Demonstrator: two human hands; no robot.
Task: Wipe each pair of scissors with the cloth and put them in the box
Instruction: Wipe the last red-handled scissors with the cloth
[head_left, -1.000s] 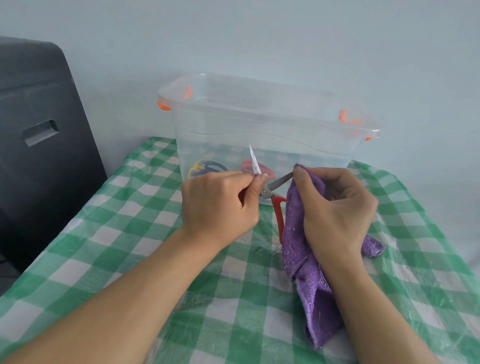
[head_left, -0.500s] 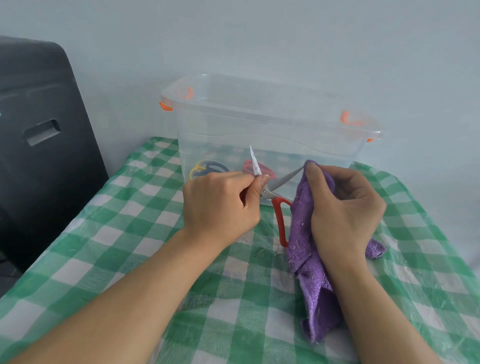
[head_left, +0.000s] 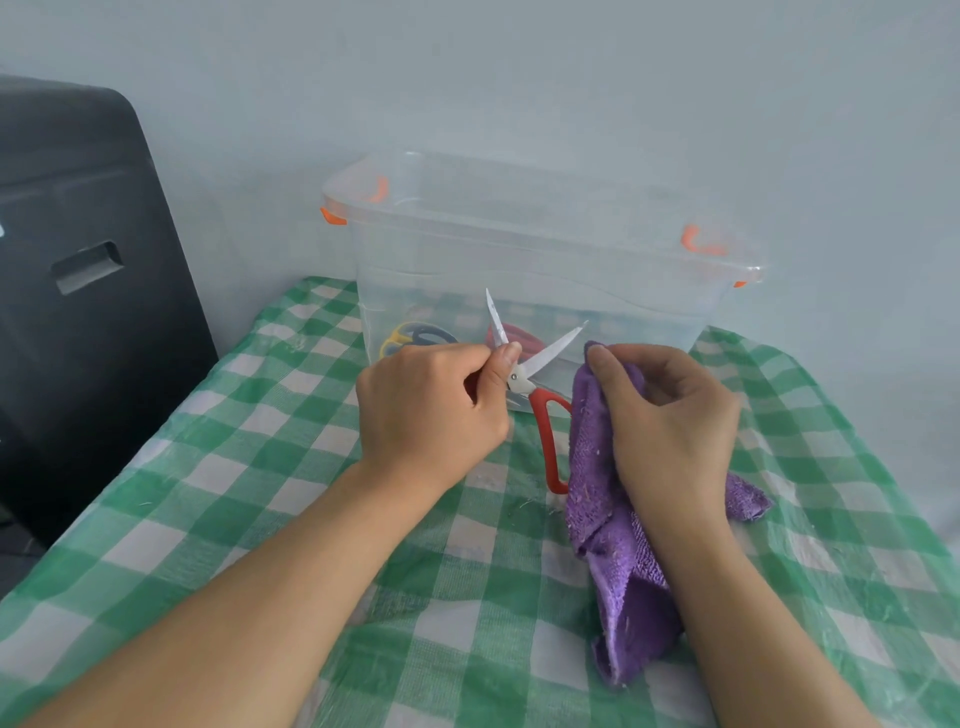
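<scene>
My left hand (head_left: 434, 410) grips red-handled scissors (head_left: 545, 421) near the pivot, blades spread wide and pointing up. One red handle loop hangs down between my hands; the other handle is hidden in my left fist. My right hand (head_left: 670, 421) holds a purple cloth (head_left: 618, 545) that drapes down onto the table, its top edge just right of the bare right blade. Behind stands a clear plastic box (head_left: 545, 260) with orange latches. Inside it lie a pair with blue and yellow handles (head_left: 415, 335) and a red-handled pair (head_left: 519, 335).
The green-and-white checked tablecloth (head_left: 260, 467) covers the table, with a plastic film over it. A black case or chair back (head_left: 88, 291) stands at the left beside the table edge. A pale wall rises right behind the box.
My right hand with the cloth has slid off the right blade toward its tip and away to the right, leaving the blade bare. My left hand has kept its hold.
</scene>
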